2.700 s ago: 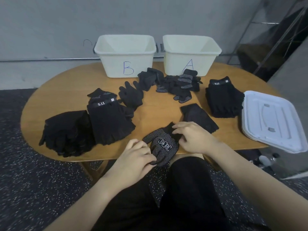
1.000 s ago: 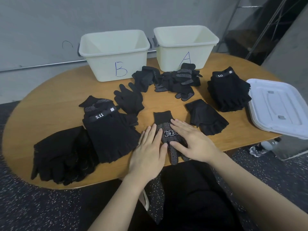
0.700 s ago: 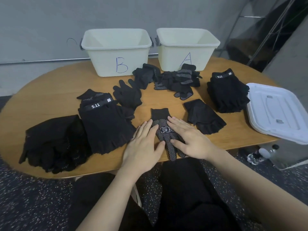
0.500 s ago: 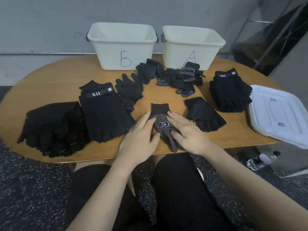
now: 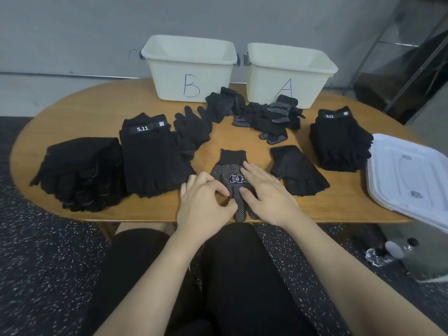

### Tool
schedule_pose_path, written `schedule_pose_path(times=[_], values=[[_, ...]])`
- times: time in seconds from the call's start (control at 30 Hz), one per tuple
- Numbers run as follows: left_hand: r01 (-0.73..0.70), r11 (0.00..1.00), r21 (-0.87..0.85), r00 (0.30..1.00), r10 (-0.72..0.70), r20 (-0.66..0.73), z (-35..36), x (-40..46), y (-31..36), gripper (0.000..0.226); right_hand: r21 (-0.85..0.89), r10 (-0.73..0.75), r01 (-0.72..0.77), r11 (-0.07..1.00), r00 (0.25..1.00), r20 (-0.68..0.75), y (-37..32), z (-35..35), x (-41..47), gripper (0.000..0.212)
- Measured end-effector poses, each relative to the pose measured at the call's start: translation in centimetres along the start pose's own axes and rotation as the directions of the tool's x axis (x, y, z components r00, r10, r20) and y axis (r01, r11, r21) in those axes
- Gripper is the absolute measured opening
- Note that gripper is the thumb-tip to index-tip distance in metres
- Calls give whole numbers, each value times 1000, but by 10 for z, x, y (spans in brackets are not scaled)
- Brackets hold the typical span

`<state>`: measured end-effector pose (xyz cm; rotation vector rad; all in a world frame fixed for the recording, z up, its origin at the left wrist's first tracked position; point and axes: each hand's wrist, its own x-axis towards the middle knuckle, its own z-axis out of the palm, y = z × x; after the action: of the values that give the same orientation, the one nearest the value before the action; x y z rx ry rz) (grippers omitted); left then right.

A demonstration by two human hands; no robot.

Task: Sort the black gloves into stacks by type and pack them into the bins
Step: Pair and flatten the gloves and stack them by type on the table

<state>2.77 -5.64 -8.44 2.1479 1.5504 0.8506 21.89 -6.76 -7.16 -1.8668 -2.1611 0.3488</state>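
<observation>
A black dotted glove [image 5: 231, 174] with a white logo lies flat near the table's front edge, cuff pointing away from me. My left hand [image 5: 203, 207] has curled its fingers and pinches the glove's left edge. My right hand [image 5: 265, 194] rests flat on the glove's right side, fingers spread. To the left lie a stack of dotted gloves [image 5: 80, 170] and a stack of 5.11 fingerless gloves [image 5: 152, 161]. Another 5.11 stack [image 5: 339, 141] sits at the right, with a single fingerless glove [image 5: 298, 170] beside it. Bin B [image 5: 189, 71] and bin A [image 5: 288, 73] stand at the back; I see nothing inside them.
Plain full-finger gloves [image 5: 194, 127] and a loose mixed pile [image 5: 266, 117] lie in front of the bins. A white lid [image 5: 409, 178] lies off the wooden table's [image 5: 72, 110] right end. My knees are under the front edge.
My left hand went from lying flat on the dotted glove to curling its fingers into a pinch on it. My right hand stays flat on it.
</observation>
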Motion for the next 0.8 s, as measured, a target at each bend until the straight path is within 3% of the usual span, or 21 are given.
schedule_pose_path(times=[0.13, 0.4, 0.6, 0.7, 0.8], values=[[6, 999, -50, 1000, -7, -13, -2, 0, -1, 7, 7, 10, -10, 1000, 1000, -21, 1, 2, 1, 66], [72, 995, 65, 997, -73, 7, -2, 2, 2, 14, 7, 14, -14, 1000, 1000, -22, 0, 3, 1, 71], [102, 992, -69, 994, -100, 38, -7, 7, 3, 16, 10, 7, -6, 1000, 999, -33, 1, 5, 1, 69], [83, 982, -170, 996, -84, -1, -10, 3, 3, 12, -15, -50, 49, 999, 997, -65, 1, 6, -1, 64], [-30, 987, -155, 999, 24, -42, -7, -4, 2, 10, -85, -158, 151, 985, 984, -85, 2, 5, -2, 53]])
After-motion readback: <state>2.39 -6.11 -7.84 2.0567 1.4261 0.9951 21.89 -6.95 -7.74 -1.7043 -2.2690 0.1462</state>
